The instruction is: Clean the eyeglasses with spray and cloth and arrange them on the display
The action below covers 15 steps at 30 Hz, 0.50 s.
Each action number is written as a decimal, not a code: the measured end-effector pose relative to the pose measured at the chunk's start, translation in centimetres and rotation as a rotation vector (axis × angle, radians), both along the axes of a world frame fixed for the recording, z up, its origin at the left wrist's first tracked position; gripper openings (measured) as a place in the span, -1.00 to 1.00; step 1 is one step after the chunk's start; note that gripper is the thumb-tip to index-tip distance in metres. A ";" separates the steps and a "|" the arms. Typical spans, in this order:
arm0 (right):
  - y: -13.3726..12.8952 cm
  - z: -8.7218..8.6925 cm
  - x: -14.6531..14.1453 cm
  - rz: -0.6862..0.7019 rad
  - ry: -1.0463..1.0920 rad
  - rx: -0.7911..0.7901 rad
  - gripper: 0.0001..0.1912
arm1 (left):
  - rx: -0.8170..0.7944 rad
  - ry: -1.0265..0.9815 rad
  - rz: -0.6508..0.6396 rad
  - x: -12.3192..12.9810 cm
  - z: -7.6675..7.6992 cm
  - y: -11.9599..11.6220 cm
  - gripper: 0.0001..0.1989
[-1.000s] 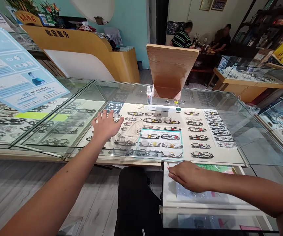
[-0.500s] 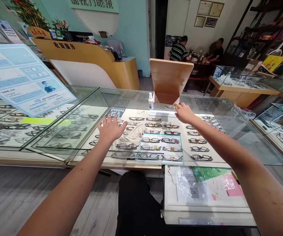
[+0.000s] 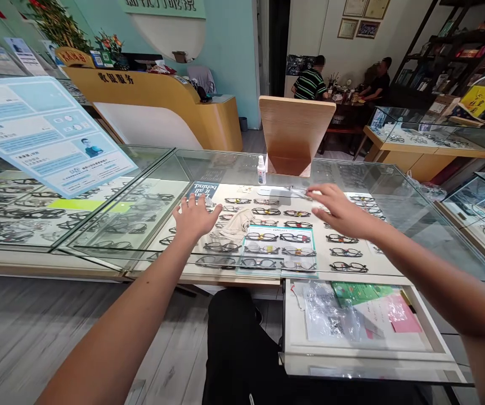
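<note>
My left hand (image 3: 196,218) rests over the glass top of the display case (image 3: 225,160), fingers spread, holding nothing. To its right, my right hand (image 3: 341,214) is held over the same glass with its fingers apart. Just off its fingertips lies a small pale, shiny item (image 3: 297,192), too blurred to name. Rows of eyeglasses (image 3: 266,211) lie under the glass, with a cream pouch (image 3: 238,224) among them. A white spray bottle (image 3: 261,171) stands upright on the glass, beyond and between my hands, beside a wooden-backed mirror or stand (image 3: 295,132).
An open drawer (image 3: 360,351) with papers and plastic bags sticks out below the case at right. A blue printed sheet (image 3: 52,135) stands at left. Behind are a wooden counter (image 3: 221,121), more cases (image 3: 428,147) and two people (image 3: 310,84) at a table.
My right hand has drawn back towards me and to the right, away from the small item near the stand. My left hand stays spread in about the same place. The view has shifted slightly.
</note>
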State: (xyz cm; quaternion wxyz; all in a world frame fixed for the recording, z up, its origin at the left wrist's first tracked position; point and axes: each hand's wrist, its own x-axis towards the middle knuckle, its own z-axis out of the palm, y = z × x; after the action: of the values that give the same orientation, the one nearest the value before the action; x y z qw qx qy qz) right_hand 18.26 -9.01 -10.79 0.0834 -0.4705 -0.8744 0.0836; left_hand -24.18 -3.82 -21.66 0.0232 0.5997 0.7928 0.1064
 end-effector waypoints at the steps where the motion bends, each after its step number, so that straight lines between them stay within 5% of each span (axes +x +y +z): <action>1: -3.3 1.3 0.5 0.053 0.032 -0.124 -0.31 | 0.000 0.000 -0.001 0.0 0.0 0.0 -0.03; 4: -12.2 3.8 1.9 0.216 0.102 -0.549 -0.36 | 0.003 0.004 0.008 0.0 -0.1 0.1 -0.02; 7: -17.5 2.2 2.8 0.287 0.092 -0.871 -0.35 | 0.000 0.022 0.010 0.0 -0.2 0.2 -0.02; 11: -18.0 -6.1 3.0 0.111 0.065 -0.759 -0.18 | 0.000 0.032 0.011 0.1 -0.4 0.3 -0.02; 15: -12.3 -15.7 2.0 -0.095 -0.078 -0.413 -0.11 | -0.010 0.029 0.014 0.3 -0.1 0.1 -0.01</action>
State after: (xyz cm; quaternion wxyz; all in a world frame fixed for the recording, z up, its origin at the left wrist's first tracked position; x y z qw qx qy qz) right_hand 20.29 -21.35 -26.52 -0.0448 -0.5214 -0.8181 0.2385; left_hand -23.89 -3.69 -21.80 0.0140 0.5953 0.7978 0.0941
